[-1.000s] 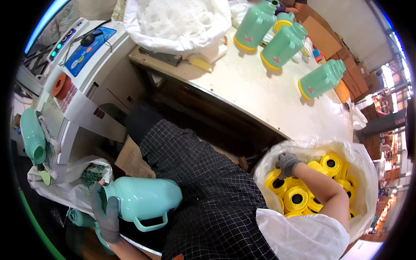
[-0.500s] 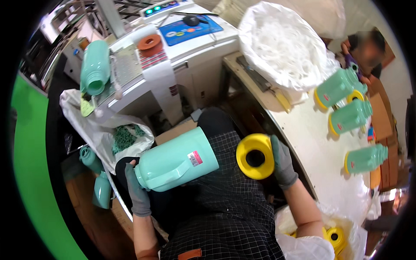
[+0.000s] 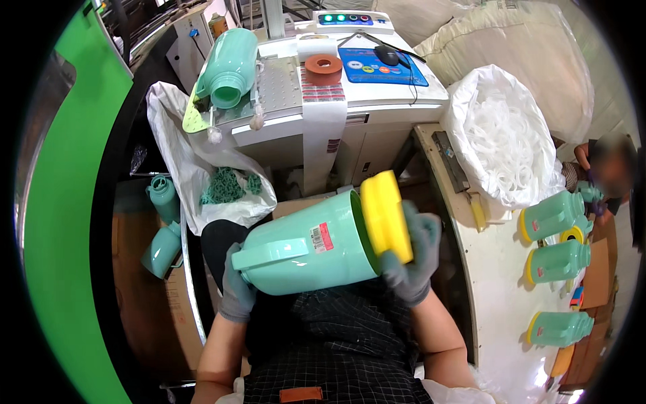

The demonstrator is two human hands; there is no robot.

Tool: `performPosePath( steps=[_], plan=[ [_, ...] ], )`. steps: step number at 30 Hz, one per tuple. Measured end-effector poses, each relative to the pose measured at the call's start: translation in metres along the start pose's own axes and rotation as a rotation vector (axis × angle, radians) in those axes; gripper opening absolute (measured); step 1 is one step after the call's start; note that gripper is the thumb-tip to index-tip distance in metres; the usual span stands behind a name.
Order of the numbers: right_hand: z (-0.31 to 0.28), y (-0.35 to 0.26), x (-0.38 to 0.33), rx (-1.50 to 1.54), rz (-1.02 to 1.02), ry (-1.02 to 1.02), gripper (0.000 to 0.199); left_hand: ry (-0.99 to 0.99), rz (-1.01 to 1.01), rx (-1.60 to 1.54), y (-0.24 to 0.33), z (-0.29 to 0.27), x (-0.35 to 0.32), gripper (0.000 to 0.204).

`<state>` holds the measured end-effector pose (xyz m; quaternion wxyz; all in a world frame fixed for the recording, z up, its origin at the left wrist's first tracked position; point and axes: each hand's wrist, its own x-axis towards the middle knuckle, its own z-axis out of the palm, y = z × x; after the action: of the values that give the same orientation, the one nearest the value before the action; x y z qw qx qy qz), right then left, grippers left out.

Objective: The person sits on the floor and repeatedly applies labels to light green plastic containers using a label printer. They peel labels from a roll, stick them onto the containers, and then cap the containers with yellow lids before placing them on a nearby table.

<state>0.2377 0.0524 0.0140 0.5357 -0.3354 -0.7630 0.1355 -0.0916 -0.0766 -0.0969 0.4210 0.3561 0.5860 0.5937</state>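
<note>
A mint-green jug (image 3: 306, 252) lies on its side across the person's lap, in front of the checked apron (image 3: 336, 343), its handle turned up and its wide bottom end pointing to the person's right. The left hand (image 3: 235, 289), in a grey glove, is curled under the narrow neck end of the jug, just below the handle, fingers wrapped around the body. The right hand (image 3: 412, 259), also gloved in grey, is spread flat against a yellow round base cap (image 3: 385, 215), pressing it onto the open bottom end of the jug; the cap sits tilted at the jug's rim, between that palm and the green body. So the jug is held between the two hands, the left at its neck and the right at its base.

Ahead stands a white machine (image 3: 323, 108) with another green jug (image 3: 229, 67) lying on its top near the left edge and an orange ring (image 3: 324, 65) near the middle. A white bag of green parts (image 3: 225, 188) hangs at the machine's left side. To the right runs a white counter (image 3: 498, 269); three finished green jugs with yellow bases (image 3: 555, 262) lie along its far right edge, and a large bag of white rings (image 3: 505, 141) rests at its far end.
</note>
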Motion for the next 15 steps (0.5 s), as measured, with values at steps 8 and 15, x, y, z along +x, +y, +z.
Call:
performPosePath(
  steps=[8, 15],
  plan=[
    [-0.002, -0.009, 0.012, 0.085, -0.077, -0.116, 0.08, -0.089, -0.111, -0.554, -0.017, 0.005, 0.01, 0.048],
    [-0.011, -0.008, -0.016, 0.062, -0.079, -0.169, 0.073, -0.076, -0.049, -0.239, 0.015, 0.027, -0.003, 0.041]
  ],
)
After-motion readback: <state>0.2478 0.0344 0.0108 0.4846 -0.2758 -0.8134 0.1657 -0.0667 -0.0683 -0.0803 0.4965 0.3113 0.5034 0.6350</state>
